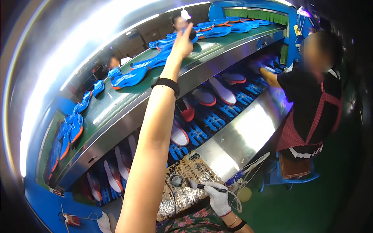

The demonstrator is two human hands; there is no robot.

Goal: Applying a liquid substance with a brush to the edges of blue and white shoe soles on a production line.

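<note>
My bare left hand (183,43) reaches far up over the raised green conveyor belt (99,112). Its fingers close around a blue shoe sole (159,59) in the row there; part of the grip is hidden. In a white glove, my right hand (218,197) grips a brush (208,188) with a black handle, low in front of me. The brush's pale end lies beside a small round cup (176,180) on a worktop covered with crumpled, printed wrapping (182,200). More blue soles with orange edges (130,78) line the upper belt.
Beneath the belt, a lower level carries white-bottomed shoes (222,91) and blue racks (214,122). A metal ledge (248,132) runs along its front. At right, a co-worker (307,97) in a red checked apron reaches into the lower level, beside a blue chair (289,176). A cable (252,167) hangs near my right hand.
</note>
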